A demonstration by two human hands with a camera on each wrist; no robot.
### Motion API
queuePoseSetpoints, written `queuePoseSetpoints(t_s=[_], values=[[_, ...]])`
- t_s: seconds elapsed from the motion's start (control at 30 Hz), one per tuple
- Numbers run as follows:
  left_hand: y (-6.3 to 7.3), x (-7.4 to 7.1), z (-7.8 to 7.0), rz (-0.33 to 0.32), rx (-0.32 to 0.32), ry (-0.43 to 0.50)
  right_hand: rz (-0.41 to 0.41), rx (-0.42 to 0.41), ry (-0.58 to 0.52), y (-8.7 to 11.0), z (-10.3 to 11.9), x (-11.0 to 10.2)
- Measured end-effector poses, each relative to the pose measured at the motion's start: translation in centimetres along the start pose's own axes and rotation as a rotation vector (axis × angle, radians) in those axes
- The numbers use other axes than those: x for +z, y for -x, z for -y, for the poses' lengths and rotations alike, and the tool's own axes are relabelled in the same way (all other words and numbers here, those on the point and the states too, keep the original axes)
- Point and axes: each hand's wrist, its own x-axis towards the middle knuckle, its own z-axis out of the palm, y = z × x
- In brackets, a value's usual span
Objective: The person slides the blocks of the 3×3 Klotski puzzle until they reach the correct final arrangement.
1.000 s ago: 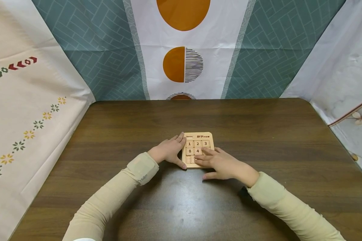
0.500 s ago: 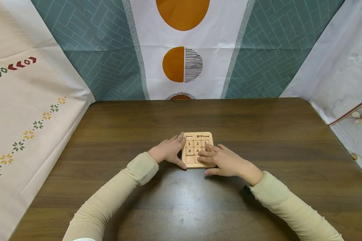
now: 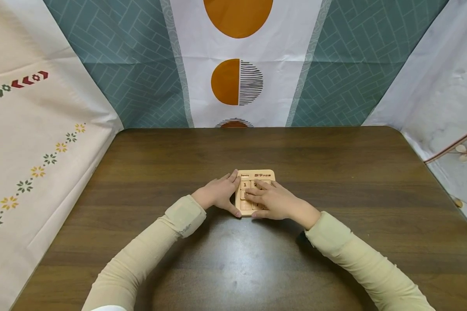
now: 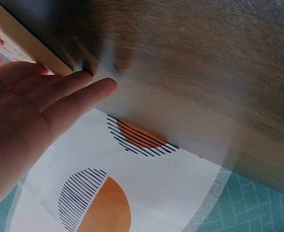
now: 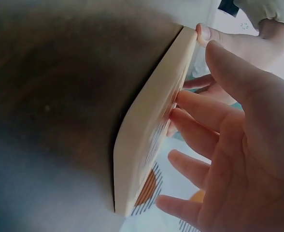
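Observation:
A pale wooden number sliding puzzle [image 3: 247, 172] lies flat on the table, its tile marked 1 [image 3: 244, 185] visible at upper left. The bottom left slot bears no tile. My left hand [image 3: 220, 192] touches the puzzle's left edge, thumb near the lower left corner and extended fingers higher up. Over the tiles spreads my right hand [image 3: 278, 202], hiding most of the middle and right ones. In the right wrist view, two fingertips of that hand [image 5: 238, 130] touch the face of the puzzle [image 5: 147, 116]. The left wrist view has the left fingers [image 4: 72, 99] fairly straight beside the puzzle's edge.
The brown wood table [image 3: 171, 160] surrounds the puzzle. Behind it hangs a green and white cloth [image 3: 233, 47] with orange circles. A cream cloth [image 3: 43, 129] hangs at the left and a pale floral one [image 3: 447, 86] at the right.
The tile in the bottom row has shifted right, uncovering the bottom left slot. My right hand has since moved left, onto the middle row. The left hand stays at the edge.

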Motion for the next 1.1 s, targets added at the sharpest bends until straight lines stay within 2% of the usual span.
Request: queuePoseSetpoints(t_s=[0.2,0.53,0.8,0.9,1.1], values=[[0.0,-0.1,-0.1,0.001,-0.005,-0.006,0.029,0.014,-0.009,0.2,0.4,0.0],[0.1,-0.3,-0.2,0.01,-0.02,-0.002,0.022,-0.027,0.015,1.1,1.5,0.1],[0.1,-0.1,-0.2,0.02,-0.023,0.001,0.028,-0.042,-0.006,1.7,1.6,0.2],[0.0,-0.1,-0.2,0.02,-0.025,0.001,0.024,-0.014,-0.01,1.9,1.1,0.1],[-0.1,-0.1,-0.2,0.021,-0.035,-0.01,0.001,0.095,0.009,2.6,-0.5,-0.2]])
